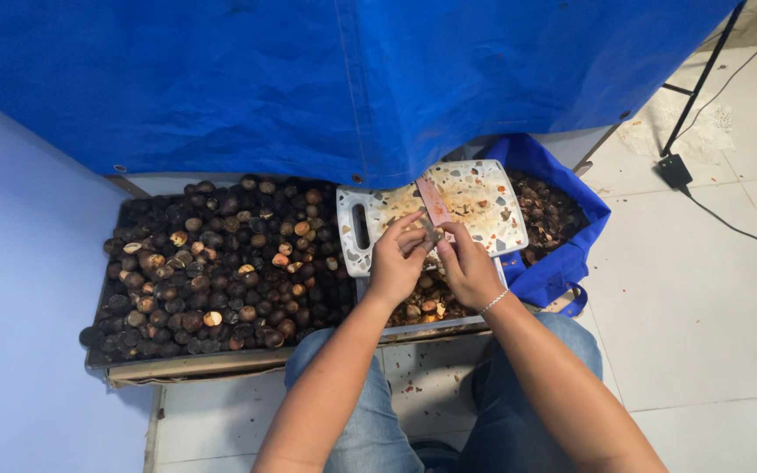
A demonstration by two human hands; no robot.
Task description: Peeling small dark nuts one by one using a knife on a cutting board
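My left hand [396, 258] pinches a small dark nut [429, 235] over the near edge of a white cutting board [484, 188]. My right hand [468, 267], with a bracelet at the wrist, grips a knife whose reddish blade [434, 201] points away from me, against the nut. Under both hands a small tray [449, 324] holds cut pieces and shells. To the left lies a wide tray [186, 363] heaped with several dark brown round nuts [221, 263].
A blue bag [562, 263] with peel scraps sits at the right of the board. A blue tarp [352, 79] hangs over the far side. A black cable and adapter [675, 169] lie on the white tiled floor. A pale wall stands at the left.
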